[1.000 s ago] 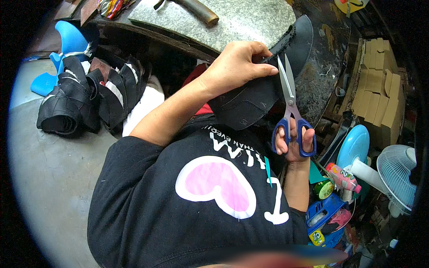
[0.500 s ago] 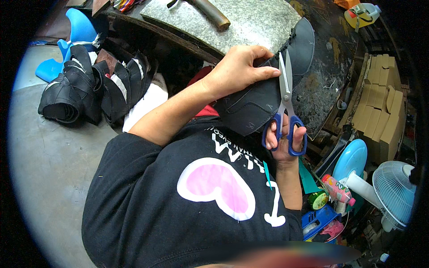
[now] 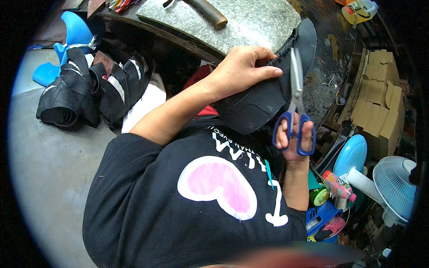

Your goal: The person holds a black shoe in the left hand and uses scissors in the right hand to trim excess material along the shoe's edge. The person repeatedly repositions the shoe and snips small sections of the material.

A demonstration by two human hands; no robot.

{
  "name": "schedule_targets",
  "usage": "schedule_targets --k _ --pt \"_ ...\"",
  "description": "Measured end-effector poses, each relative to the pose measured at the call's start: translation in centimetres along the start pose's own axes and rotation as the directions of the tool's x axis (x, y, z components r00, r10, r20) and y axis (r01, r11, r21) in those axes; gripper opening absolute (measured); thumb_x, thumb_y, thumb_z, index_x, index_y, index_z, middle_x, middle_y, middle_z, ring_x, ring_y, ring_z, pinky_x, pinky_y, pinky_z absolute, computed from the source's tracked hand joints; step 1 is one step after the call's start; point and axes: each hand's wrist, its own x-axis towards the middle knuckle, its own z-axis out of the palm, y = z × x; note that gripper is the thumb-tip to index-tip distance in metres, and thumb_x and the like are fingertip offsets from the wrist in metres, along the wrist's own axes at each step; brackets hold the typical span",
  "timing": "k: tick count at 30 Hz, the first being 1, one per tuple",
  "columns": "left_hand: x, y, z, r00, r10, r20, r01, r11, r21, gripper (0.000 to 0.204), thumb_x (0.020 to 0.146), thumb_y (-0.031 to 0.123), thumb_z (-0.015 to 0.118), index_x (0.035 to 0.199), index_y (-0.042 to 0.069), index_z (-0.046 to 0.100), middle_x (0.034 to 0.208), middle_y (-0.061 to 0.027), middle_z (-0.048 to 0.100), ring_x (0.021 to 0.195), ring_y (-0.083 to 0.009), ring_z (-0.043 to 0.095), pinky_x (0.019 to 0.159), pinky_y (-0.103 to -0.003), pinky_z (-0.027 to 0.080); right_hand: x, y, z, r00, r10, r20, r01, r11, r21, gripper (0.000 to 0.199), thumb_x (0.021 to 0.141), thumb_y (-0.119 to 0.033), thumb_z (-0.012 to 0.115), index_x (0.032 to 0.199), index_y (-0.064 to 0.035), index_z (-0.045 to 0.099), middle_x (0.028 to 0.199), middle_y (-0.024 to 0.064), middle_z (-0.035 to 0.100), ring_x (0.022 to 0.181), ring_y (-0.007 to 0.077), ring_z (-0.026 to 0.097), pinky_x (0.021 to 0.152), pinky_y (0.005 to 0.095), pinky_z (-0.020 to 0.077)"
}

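Observation:
My left hand pinches a black leather shoe upper between thumb and fingers. Stitched lines and small pale marks show on the upper, and its far edge is frayed. Its curved far end reaches over the dark bench. In my right hand are scissors with blue handles, fingers and thumb through the loops. The blades point away from me, nearly closed, just right of my left thumb. They overlap the upper in view; whether they touch it I cannot tell.
A grey stone slab lies on the bench, with a wooden-handled tool on it. Black rolled bundles and a blue plastic piece sit at left. Cardboard boxes, a fan and a pink bottle stand at right.
My right hand has moved the scissors slightly to the right, and their blades have come closer together. My left hand keeps its pinch on the shoe upper.

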Motion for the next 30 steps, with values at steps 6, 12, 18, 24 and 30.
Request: schedule_targets --k 6,12,18,24,30 --pt "0.1 0.3 0.0 0.999 -0.043 0.031 0.044 0.999 -0.029 0.033 0.082 0.024 0.072 0.1 -0.004 0.067 0.083 -0.0175 0.069 0.074 -0.0184 0.067 0.068 -0.03 0.052 -2.0 -0.4 -0.3 0.991 0.093 0.098 -0.084 0.992 -0.093 0.075 0.081 -0.075 0.046 0.088 -0.0012 0.05 0.056 0.0055 0.05 0.043 0.0128 0.048 0.043 0.0214 0.0416" --pt "-0.2 0.8 0.2 1.0 0.028 0.007 -0.028 0.994 0.104 0.031 0.085 0.021 0.07 0.104 -0.004 0.065 0.086 -0.0112 0.069 0.078 -0.0124 0.064 0.071 -0.027 0.051 -1.3 0.6 -0.2 0.998 0.018 0.067 -0.017 1.0 -0.007 0.075 0.08 -0.076 0.046 0.088 -0.002 0.049 0.054 0.0053 0.049 0.043 0.0131 0.048 0.044 0.0216 0.0419" --pt "-0.8 0.8 0.9 0.998 0.055 -0.029 -0.052 0.994 0.099 0.033 0.083 0.02 0.073 0.104 -0.005 0.065 0.092 -0.0151 0.069 0.083 -0.0158 0.065 0.074 -0.027 0.05 0.6 0.2 -0.5 0.982 -0.179 -0.067 0.187 0.969 0.16 0.073 0.08 -0.077 0.044 0.088 -0.0046 0.052 0.056 0.0028 0.05 0.048 0.014 0.05 0.048 0.0233 0.0426" --pt "-0.9 0.6 1.4 0.989 0.148 -0.011 -0.143 0.974 0.173 0.034 0.082 0.017 0.072 0.107 -0.004 0.064 0.094 -0.0158 0.068 0.083 -0.0181 0.065 0.072 -0.028 0.05 -1.7 -0.7 -0.8 0.993 0.057 0.104 -0.053 0.998 -0.038 0.08 0.076 -0.079 0.047 0.09 0.0001 0.052 0.058 0.0076 0.052 0.05 0.017 0.053 0.051 0.026 0.0459" --pt "-0.7 0.4 2.5 0.971 0.238 0.02 -0.235 0.933 0.271 0.035 0.081 0.009 0.068 0.113 -0.002 0.062 0.087 -0.0153 0.063 0.072 -0.0222 0.062 0.063 -0.03 0.048 -3.0 0.0 -0.4 0.992 0.064 0.109 -0.074 0.993 0.092 0.081 0.077 -0.079 0.045 0.09 0.0002 0.051 0.057 0.0079 0.051 0.05 0.0172 0.052 0.05 0.026 0.0453"
